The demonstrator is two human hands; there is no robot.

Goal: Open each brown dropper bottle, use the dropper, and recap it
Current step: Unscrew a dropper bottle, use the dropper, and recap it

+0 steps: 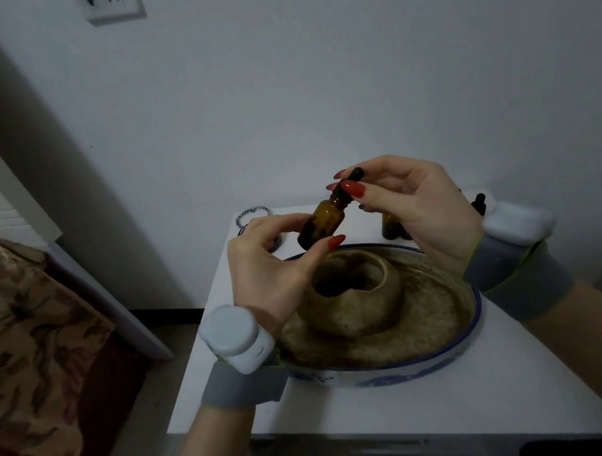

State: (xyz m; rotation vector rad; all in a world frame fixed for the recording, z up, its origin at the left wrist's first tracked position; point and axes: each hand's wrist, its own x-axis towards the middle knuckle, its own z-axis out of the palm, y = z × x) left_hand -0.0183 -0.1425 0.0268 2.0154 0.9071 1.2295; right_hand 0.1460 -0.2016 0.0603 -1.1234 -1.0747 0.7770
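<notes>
A brown dropper bottle is held tilted in the air above the far rim of the dish, its neck pointing up to the right. My left hand grips its body between thumb and fingers. My right hand pinches the black dropper cap, which sits at the bottle's neck. Whether the cap is screwed on or loose cannot be told. Two more brown dropper bottles with black caps stand behind my right hand, largely hidden by it.
A blue-rimmed dish holding a stained, ring-shaped ceramic piece fills the middle of the small white cabinet. A coiled hair tie lies at the back left. A patterned bedspread is to the left, the wall close behind.
</notes>
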